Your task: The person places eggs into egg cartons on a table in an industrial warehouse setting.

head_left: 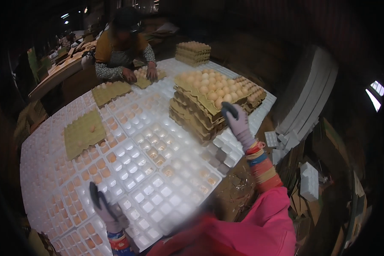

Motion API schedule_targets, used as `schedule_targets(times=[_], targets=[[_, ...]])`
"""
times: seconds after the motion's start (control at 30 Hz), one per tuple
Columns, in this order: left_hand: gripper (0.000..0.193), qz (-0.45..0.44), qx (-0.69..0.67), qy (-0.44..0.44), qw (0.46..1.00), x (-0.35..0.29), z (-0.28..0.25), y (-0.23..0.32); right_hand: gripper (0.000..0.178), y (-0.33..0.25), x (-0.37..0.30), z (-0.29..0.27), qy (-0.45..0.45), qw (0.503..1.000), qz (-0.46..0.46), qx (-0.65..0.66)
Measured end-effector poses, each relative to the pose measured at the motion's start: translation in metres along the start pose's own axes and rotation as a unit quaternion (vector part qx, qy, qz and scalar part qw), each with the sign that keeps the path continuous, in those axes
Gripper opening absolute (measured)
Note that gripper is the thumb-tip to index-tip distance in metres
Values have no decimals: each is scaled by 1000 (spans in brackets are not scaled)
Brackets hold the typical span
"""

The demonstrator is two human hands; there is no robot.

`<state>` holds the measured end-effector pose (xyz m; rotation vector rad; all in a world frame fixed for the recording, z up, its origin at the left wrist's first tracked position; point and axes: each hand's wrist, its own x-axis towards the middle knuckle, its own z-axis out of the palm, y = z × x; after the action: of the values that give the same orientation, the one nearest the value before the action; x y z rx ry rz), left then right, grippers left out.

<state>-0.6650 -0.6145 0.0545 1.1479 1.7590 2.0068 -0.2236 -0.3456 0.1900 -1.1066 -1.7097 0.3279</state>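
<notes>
My right hand (238,121), in a pale glove with dark fingertips, is raised at the near corner of a stack of egg trays (192,115). Its fingers are extended beside the eggs (209,83) in the top tray, and I see nothing held in them; whether they touch the tray is unclear. Lower left, my left hand (106,211), gloved alike, hovers with fingers apart over white plastic egg trays (147,207). Some of their cups hold brown eggs (91,171), others only show bare plastic. A cardboard egg tray (84,133) with a single egg on it lies farther left.
Across the table a co-worker (121,53) has both hands at a cardboard tray of eggs (141,77). Another cardboard tray (111,93) lies beside it. A smaller egg stack (193,53) stands at the back. Stacked white trays (309,96) and cardboard scraps lie on the right.
</notes>
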Motion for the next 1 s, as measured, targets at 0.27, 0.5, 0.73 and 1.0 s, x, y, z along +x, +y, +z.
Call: schedule_targets(times=[0.27,0.5,0.73,1.0], targets=[[61,-114,-301,-257,911,67,423,-4,51,299,233,-103,-204,795,450,352],[67,-184,-413,-216,865,73,503,76,50,386,273,-45,-252,790,459,318],[69,-61,-357,-218,906,62,480,77,50,333,258,-19,-260,815,399,329],[64,-157,-538,-157,813,25,349,166,50,140,131,-36,-324,799,332,382]])
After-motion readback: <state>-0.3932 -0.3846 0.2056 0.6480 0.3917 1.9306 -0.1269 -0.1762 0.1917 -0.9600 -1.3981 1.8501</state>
